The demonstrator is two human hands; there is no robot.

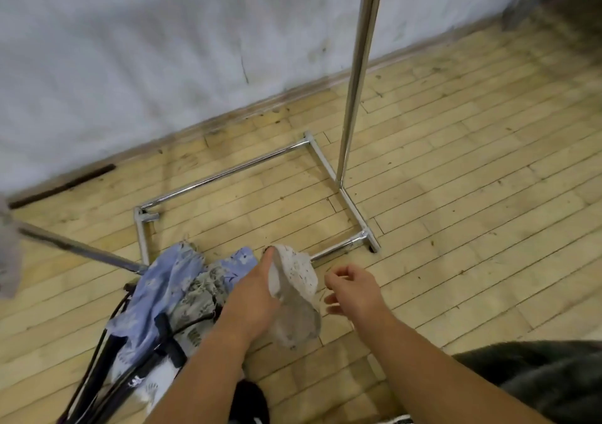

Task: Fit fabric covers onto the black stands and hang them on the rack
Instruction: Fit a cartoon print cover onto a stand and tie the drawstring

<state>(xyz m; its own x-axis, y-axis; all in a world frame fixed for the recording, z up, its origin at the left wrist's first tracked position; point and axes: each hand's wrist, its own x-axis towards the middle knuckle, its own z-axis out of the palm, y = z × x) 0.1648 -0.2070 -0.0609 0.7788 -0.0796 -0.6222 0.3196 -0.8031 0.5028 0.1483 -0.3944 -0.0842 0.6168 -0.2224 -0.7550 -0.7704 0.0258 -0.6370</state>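
Observation:
My left hand [252,296] grips a white speckled fabric cover [298,280] and holds it just above the floor. Beside it on the right, my right hand [350,285] hovers with loosely curled fingers and holds nothing. At the lower left lies a pile of covers, one blue with flowers [159,293] and one grey with a leaf print [200,296], draped over several black stands [107,368]. The chrome rack [356,75] rises behind the pile, its base frame [224,172] flat on the floor.
A wooden plank floor [456,195] runs up to a scuffed white wall [130,49]. Another chrome pole [75,247] slants in from the left edge. Dark fabric [547,378] fills the lower right corner. A grey cloth [8,254] hangs at the left edge.

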